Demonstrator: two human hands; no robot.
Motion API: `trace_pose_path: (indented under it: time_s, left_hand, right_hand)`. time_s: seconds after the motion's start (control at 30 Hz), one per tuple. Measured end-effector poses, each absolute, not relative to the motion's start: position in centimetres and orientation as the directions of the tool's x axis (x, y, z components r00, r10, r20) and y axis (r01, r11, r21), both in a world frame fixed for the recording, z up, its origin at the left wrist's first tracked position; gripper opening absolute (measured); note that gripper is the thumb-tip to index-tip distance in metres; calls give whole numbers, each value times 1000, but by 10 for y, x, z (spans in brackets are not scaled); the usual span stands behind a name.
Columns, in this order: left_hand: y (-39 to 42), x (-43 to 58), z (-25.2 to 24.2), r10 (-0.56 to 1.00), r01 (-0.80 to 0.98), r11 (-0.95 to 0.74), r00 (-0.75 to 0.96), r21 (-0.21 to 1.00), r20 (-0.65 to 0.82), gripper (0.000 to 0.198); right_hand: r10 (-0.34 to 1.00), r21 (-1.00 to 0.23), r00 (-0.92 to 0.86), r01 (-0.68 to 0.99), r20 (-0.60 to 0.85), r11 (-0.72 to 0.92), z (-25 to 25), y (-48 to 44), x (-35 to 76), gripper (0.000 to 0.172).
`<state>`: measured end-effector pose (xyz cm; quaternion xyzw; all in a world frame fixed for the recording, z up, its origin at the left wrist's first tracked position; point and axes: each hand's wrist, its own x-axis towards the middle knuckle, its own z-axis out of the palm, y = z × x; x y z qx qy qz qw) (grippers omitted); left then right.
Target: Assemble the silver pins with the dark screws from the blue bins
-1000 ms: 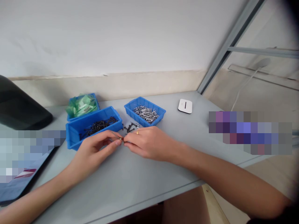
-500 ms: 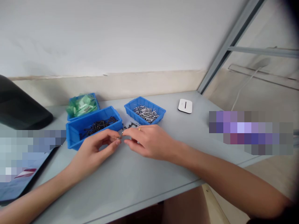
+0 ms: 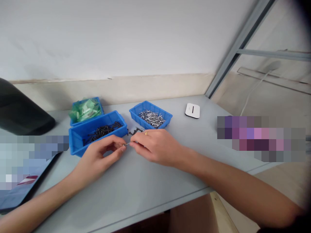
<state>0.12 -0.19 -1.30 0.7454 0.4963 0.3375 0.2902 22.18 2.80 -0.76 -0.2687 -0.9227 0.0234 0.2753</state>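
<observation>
Between my two hands lies a thin silver metal pin [image 3: 127,144], nearly level, just above the desk. My left hand [image 3: 105,152] pinches its thicker left end between thumb and forefinger. The thumb and forefinger of my right hand [image 3: 155,145] are closed on its other end. A ring shows on one right finger. Right behind the hands, a few dark screws [image 3: 133,132] lie loose on the desk, partly covered by the right hand. Touching distance from the left hand is a blue bin [image 3: 75,136] of black screws [image 3: 104,130]. Another blue bin [image 3: 137,117] contains many silver pins [image 3: 152,118].
At the back left, a third blue bin [image 3: 98,103] holds green plastic packets [image 3: 86,108]. A small white device [image 3: 192,110] stands right of the bins. A tablet-like screen [image 3: 29,181] and a dark rounded object [image 3: 21,110] are at left. The desk's front edge [image 3: 150,212] runs below my hands.
My right fingertips have closed on the pin's free end, and the pin has swung from a steep slant to nearly level. My left hand has stayed in place.
</observation>
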Motion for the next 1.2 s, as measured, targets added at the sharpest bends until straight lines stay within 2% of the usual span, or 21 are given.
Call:
trace_pose_path:
  time_s: [0.23,0.33,0.43,0.53,0.77,0.93,1.07,1.2]
  left_hand:
    - [-3,3,-6,960,507,-279,163,816,227,20]
    - [-5,4,-5,954,483,-297,180,823,239,17]
    - [-6,4,-6,950,463,-303,214,833,227,14]
    - [-5,3,-8,956,440,-283,204,852,212,14]
    - [-4,5,-4,951,466,-306,191,830,244,15]
    - [-3,5,-5,948,490,-316,193,812,253,16]
    - [-3,3,-10,940,509,-328,260,796,220,19]
    - [-2,3,-13,922,516,-354,334,780,197,20]
  right_hand:
    - [539,-200,-717,507,441,838,-6,27,223,31]
    - [546,-209,-762,504,348,838,-6,26,223,25]
    - [541,-210,-788,499,293,841,-6,27,223,26]
    - [539,-214,-786,495,305,842,-6,28,223,30]
    - [534,-231,-776,482,335,845,-6,29,223,25]
    - [545,-221,-727,501,417,837,-6,28,222,29]
    - [574,-266,-674,513,465,816,-5,27,223,29]
    - [540,-223,-704,497,462,839,-7,27,223,29]
